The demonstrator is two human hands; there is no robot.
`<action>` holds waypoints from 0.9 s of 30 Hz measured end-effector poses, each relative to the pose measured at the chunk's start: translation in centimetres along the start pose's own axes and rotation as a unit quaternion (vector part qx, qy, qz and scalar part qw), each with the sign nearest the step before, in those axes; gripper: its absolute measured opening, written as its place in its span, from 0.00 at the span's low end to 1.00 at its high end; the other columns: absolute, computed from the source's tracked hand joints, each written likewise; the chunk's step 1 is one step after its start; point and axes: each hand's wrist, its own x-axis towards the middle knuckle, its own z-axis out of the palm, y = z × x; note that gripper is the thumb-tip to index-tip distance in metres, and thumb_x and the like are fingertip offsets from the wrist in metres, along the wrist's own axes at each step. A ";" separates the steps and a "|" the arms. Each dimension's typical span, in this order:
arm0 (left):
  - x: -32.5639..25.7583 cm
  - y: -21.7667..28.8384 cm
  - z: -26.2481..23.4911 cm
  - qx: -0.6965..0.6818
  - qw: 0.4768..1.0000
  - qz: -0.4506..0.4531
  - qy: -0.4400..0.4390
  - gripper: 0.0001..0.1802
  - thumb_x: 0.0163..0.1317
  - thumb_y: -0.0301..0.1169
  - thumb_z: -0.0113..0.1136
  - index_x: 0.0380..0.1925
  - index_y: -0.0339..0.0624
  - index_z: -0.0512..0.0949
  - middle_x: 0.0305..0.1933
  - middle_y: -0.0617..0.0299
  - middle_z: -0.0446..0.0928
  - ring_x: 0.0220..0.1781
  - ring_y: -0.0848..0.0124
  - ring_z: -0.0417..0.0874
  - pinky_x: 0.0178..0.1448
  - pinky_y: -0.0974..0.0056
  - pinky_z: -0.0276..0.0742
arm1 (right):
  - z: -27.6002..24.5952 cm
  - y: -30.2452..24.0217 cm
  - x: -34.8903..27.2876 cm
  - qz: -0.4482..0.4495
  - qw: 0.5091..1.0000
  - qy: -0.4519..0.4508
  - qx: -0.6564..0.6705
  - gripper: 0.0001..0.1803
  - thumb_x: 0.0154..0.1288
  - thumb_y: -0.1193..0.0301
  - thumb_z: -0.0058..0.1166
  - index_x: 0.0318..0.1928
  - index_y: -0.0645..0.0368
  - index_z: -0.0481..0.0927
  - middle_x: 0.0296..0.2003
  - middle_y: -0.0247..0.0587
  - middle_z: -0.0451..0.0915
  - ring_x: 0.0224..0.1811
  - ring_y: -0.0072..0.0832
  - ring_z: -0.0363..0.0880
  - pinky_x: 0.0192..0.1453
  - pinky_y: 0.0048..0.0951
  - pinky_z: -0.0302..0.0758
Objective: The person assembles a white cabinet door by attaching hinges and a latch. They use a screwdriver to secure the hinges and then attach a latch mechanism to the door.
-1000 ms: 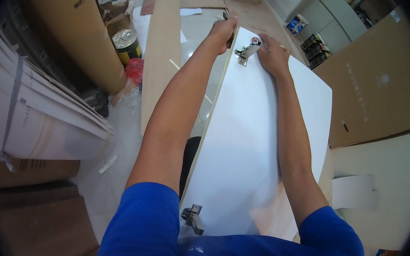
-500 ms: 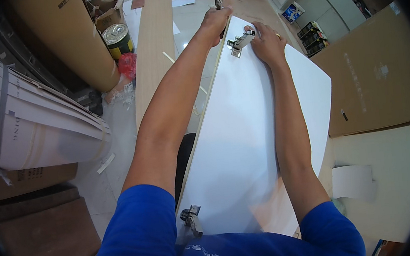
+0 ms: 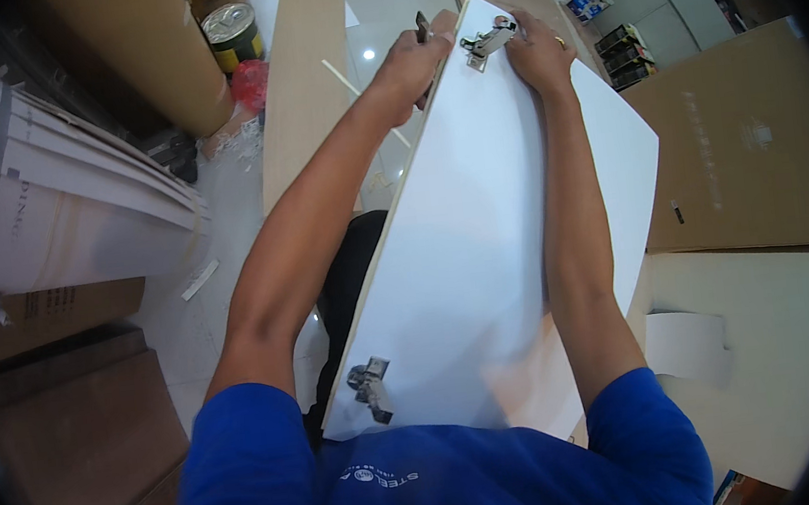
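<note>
A white cabinet door panel [image 3: 467, 236] leans against my body, its far end raised. Two metal hinges are on it: one hinge [image 3: 489, 41] by the far corner, another hinge [image 3: 371, 391] near my shirt. Beside the panel's far left edge, my left hand [image 3: 413, 69] is closed around a slim dark tool [image 3: 421, 29]; its working end is hidden, so I cannot tell its kind. My right hand [image 3: 541, 49] grips the panel's far edge just right of the far hinge, fingertips partly hidden.
A long wooden board [image 3: 307, 95] lies on the floor ahead. Left stand strapped white sheets [image 3: 75, 213], a cardboard roll [image 3: 158, 61], a paint can [image 3: 232, 34] and a red plastic bag [image 3: 251, 86]. A large cardboard sheet [image 3: 739, 148] stands at right.
The panel's far end has shifted up in view and slightly right, together with my right hand. My left hand has moved down a little along the edge, still holding the dark tool.
</note>
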 end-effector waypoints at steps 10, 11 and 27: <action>-8.3 -0.9 -1.5 -0.017 1.000 -0.009 0.003 0.34 0.71 0.47 0.61 0.64 0.30 0.67 0.50 0.49 0.78 0.48 0.65 0.81 0.49 0.59 0.81 | 0.8 0.4 0.3 -0.011 1.000 0.016 0.022 0.30 0.68 0.53 0.51 0.70 0.36 0.78 0.64 0.46 0.82 0.71 0.47 0.75 0.79 0.57 0.50; -9.7 -1.3 -1.7 -0.024 1.000 -0.012 -0.002 0.34 0.72 0.47 0.61 0.65 0.29 0.67 0.51 0.50 0.78 0.50 0.66 0.81 0.51 0.61 0.80 | 1.1 0.5 0.4 -0.013 1.000 0.021 0.013 0.30 0.69 0.52 0.50 0.70 0.36 0.78 0.64 0.46 0.82 0.72 0.47 0.75 0.79 0.57 0.50; -25.2 -3.9 -5.3 0.055 0.993 -0.102 0.037 0.34 0.72 0.50 0.62 0.64 0.34 0.68 0.45 0.56 0.77 0.44 0.71 0.79 0.44 0.65 0.78 | 3.5 4.2 3.4 0.021 0.999 -0.040 0.024 0.37 0.72 0.38 0.47 0.73 0.43 0.75 0.66 0.53 0.80 0.73 0.53 0.74 0.80 0.50 0.55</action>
